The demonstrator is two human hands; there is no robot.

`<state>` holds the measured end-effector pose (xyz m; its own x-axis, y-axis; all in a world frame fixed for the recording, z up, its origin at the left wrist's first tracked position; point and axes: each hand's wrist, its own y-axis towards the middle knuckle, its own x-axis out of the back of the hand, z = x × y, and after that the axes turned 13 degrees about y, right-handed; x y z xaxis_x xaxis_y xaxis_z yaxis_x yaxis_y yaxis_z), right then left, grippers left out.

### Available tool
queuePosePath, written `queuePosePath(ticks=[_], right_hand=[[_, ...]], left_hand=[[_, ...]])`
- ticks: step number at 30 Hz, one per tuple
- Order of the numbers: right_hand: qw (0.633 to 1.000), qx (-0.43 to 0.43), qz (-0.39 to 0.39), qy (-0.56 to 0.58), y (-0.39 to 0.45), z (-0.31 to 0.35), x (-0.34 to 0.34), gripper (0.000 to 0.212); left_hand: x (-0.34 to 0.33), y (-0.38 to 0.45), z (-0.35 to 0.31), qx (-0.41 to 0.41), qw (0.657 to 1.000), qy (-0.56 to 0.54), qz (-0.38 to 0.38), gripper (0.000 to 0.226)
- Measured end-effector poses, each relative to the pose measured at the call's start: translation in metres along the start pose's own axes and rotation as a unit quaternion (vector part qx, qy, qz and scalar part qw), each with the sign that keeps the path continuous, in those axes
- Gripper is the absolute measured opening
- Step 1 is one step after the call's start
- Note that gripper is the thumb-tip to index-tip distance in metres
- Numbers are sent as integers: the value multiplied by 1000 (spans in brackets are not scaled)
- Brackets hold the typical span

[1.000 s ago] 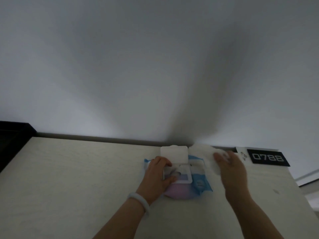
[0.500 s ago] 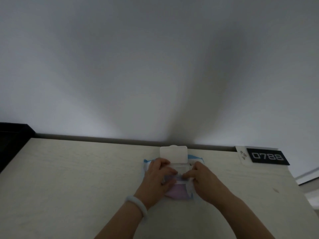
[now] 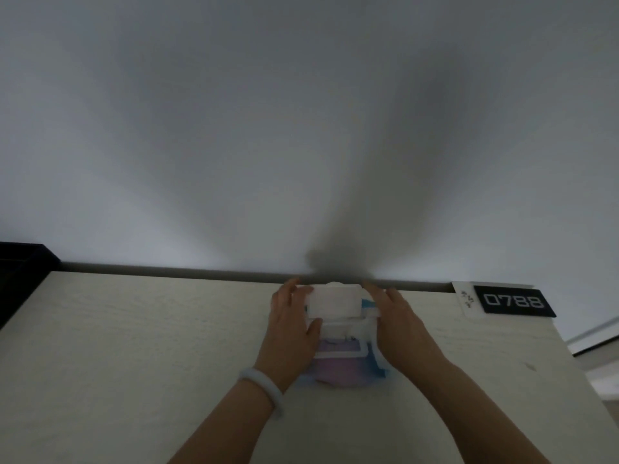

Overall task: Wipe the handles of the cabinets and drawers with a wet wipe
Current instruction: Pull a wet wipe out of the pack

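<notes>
Head view, looking down on a pale wood-grain desk [image 3: 134, 346] set against a grey wall [image 3: 234, 128]. The wet wipe pack [image 3: 338, 371], blue and pink, lies flat on the desk near its far edge. Its white flip lid [image 3: 333, 301] stands raised above the open dispensing frame. My left hand [image 3: 289, 329] rests on the pack's left side, thumb against the frame, fingers [image 3: 288, 289] extended up beside the lid's left edge and touching it. My right hand [image 3: 398, 326] lies along the pack's right side, fingers straight and reaching toward the lid's right corner; I cannot tell whether it holds a wipe. A pale bracelet [image 3: 263, 388] circles my left wrist. A black plate reading 0788 [image 3: 514, 301] sits at the desk's far right corner, well apart from the pack.
</notes>
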<state>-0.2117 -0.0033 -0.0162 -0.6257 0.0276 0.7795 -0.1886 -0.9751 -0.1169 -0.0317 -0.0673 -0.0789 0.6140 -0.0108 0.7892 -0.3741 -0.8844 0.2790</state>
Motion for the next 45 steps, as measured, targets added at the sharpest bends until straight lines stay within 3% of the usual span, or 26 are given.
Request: queuePosePath(ticks=[3,8,13,18,24,31,34,38,40,43,45], right_hand=[[999,-21,-4,43,11,1,0,63],[999,-15,41,2,13,-4,8,37],[998,-11,52,-38,-1,-3,2,27],[998,-28,47,23,-3,-8,-19,9],[993,-91,38,62,5,-9,-34,41],[984,-129,56,110,9,-1,-26,41],[974,-139,27,180,-2,-3,-19,21],[934,-163,-3,319,-35,-4,-4,16],[928,-149,-21,339,-50,-2,3,15],[910,-119,-53,393,-73,2,14,13],[880,-113,-57,458,-87,4,18,16]], left_hand=[[2,3,-3,58,992,-70,90,58],[16,0,-7,39,997,-48,36,18],[7,-1,-1,26,999,-3,44,23],[-11,-14,10,-46,995,70,52,25],[-15,-20,13,-46,997,48,50,30],[-9,-16,10,-52,992,80,81,34],[-4,-17,-2,-51,987,104,113,35],[6,-29,-35,31,992,-51,108,34],[17,-34,-57,83,974,-147,149,32],[28,-43,-78,84,951,-196,223,51],[33,-49,-86,82,933,-249,246,50]])
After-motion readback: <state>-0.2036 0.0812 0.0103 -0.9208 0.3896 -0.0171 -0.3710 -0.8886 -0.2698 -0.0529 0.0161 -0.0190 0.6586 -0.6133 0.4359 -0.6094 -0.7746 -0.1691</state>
